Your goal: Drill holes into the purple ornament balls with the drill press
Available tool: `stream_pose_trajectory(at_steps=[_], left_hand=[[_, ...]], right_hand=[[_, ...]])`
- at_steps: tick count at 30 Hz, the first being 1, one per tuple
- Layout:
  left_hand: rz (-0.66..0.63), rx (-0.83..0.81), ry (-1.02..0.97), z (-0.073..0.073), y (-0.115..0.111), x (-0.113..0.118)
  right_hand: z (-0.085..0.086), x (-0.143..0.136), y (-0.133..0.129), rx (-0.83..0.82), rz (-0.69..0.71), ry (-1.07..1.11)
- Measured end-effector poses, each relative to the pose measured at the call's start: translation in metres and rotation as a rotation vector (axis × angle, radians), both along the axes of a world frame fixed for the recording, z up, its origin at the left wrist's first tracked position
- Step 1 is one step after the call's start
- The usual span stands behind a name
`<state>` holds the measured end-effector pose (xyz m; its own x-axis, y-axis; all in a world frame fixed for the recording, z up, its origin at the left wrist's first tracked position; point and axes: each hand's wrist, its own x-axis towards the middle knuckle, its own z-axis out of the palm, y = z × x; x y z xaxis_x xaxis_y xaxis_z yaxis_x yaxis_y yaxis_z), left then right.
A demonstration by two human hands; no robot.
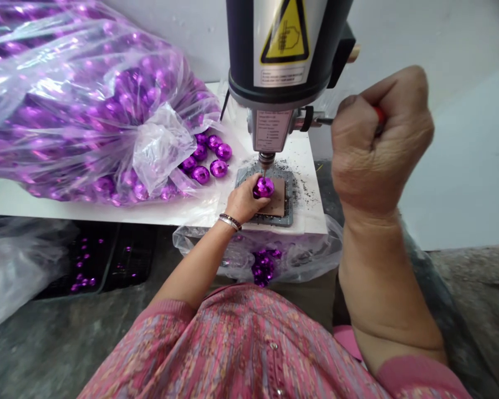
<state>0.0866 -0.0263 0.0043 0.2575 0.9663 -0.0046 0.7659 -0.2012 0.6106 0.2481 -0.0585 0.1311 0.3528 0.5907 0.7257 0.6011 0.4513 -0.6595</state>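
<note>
A shiny purple mirrored ball (264, 187) sits between the thumb and fingers of my left hand (246, 198), on a brown board (278, 203) over the grey base (289, 217) of a drill press (289, 94). Right above the ball is the drill bit (265, 172), its tip at or just over the top; I cannot tell whether it has gone in. My right hand (380, 138) is closed round the drill press's feed lever (324, 120), whose red knob (380, 117) shows between the fingers.
Loose purple balls (200, 174) lie left of the drill beside a big clear bag (87, 105) full of them. Dark shavings (303, 188) litter the white table (149, 210). Below its front edge hangs an open plastic bag (299, 260) with more balls. Dark crates (128, 260) stand lower left.
</note>
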Motion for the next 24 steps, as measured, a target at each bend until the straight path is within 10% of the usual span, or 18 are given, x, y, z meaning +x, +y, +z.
stream_pose_trajectory(at_steps=[24], left_hand=[[-0.042,0.006,-0.004,-0.005,0.004,-0.001]], right_hand=[[-0.059,-0.001,-0.003,0.251,-0.095,-0.113]])
